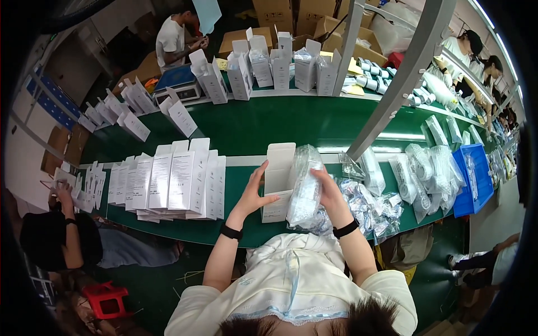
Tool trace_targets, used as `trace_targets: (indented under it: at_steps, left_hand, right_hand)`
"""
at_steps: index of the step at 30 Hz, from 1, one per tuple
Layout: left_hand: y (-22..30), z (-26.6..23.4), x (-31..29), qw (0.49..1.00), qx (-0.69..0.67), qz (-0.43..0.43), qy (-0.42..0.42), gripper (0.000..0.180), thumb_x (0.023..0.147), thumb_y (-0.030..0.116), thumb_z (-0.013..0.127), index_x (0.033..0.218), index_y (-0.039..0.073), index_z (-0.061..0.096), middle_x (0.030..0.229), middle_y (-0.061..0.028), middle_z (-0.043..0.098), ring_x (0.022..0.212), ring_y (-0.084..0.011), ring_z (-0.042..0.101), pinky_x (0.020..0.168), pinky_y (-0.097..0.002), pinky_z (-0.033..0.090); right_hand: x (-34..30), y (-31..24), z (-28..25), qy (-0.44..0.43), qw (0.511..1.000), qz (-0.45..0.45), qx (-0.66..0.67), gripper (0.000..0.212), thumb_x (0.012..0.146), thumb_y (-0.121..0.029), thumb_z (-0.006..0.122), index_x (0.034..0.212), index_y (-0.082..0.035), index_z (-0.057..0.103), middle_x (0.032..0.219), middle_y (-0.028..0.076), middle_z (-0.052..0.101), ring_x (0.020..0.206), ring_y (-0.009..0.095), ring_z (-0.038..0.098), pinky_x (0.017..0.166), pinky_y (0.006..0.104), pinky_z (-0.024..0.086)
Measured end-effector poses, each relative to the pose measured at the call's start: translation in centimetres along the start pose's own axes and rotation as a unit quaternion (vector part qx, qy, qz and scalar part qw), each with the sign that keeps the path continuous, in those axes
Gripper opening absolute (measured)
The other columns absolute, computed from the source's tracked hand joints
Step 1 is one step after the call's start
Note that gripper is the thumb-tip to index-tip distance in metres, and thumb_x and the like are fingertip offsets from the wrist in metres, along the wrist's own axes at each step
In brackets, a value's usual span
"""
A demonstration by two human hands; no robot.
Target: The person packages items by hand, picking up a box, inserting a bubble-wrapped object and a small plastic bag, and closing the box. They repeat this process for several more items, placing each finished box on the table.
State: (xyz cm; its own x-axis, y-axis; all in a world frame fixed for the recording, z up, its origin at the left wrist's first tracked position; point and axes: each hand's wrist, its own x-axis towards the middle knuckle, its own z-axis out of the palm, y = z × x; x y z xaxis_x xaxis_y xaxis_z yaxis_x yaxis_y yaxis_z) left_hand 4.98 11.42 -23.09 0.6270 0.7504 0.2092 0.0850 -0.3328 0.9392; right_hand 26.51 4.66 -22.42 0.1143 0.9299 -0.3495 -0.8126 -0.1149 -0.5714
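Observation:
In front of me an open white carton (279, 175) stands upright on the green table, its flap raised. My left hand (250, 194) is at its left side, thumb across the front and fingers along the edge, steadying it. My right hand (330, 191) grips a bubble-wrapped package (305, 185) from its right side; the package is tilted slightly, close beside the carton. What lies inside the wrap is blurred by the plastic. Small clear plastic packets (367, 208) lie in a heap just right of my right hand.
Stacked flat white cartons (174, 176) lie to the left. Bubble-wrapped packages (420, 173) and a blue bin (472, 179) are at the right. A metal post (386, 101) rises beyond my right hand. Open cartons (260, 64) line the far side; co-workers sit around.

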Motion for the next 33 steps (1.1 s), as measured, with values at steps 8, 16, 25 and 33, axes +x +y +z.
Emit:
trace_targets:
  at_steps: [8,16,25,33]
  left_hand:
    - [-0.6,1.9,-0.9,0.981,0.169,0.004,0.096,0.075,0.058,0.016,0.080,0.113,0.006,0.030,0.115,-0.0129,0.039,0.107,-0.0266,0.046,0.083,-0.0359,0.043]
    - [-0.2,4.7,-1.3,0.958,0.123,-0.058,0.253,0.080,0.055,0.013,0.082,0.104,0.005,0.020,0.111,-0.0238,0.041,0.097,-0.0337,0.051,0.081,-0.0392,0.043]
    - [-1.0,5.4,-1.2,0.953,0.131,0.015,0.273,0.079,0.053,0.013,0.083,0.103,0.006,0.022,0.117,-0.0238,0.039,0.103,-0.0323,0.047,0.083,-0.0370,0.041]
    - [-3.1,3.8,-0.8,0.957,0.094,0.101,0.255,0.076,0.057,0.008,0.080,0.104,0.008,0.021,0.121,-0.0251,0.037,0.109,-0.0343,0.045,0.089,-0.0397,0.040]
  right_hand:
    - [-1.3,-3.3,4.9,-0.022,0.965,-0.255,0.062,0.052,0.076,-0.006,0.059,0.123,-0.006,0.035,0.113,0.012,0.046,0.103,0.027,0.049,0.093,0.0401,0.037]
    - [-0.2,0.2,10.4,0.124,0.668,-0.544,-0.492,0.057,0.066,-0.007,0.071,0.111,-0.004,0.036,0.108,0.012,0.044,0.095,0.025,0.048,0.082,0.0335,0.039]
    - [0.5,0.1,8.2,0.090,0.638,-0.505,-0.574,0.045,0.063,-0.009,0.072,0.100,-0.005,0.047,0.094,0.011,0.051,0.097,0.031,0.046,0.083,0.0396,0.038]
    - [-1.6,-0.1,5.2,-0.187,0.490,-0.481,-0.703,0.038,0.066,-0.012,0.069,0.101,-0.005,0.055,0.105,0.011,0.052,0.098,0.031,0.047,0.083,0.0391,0.039]
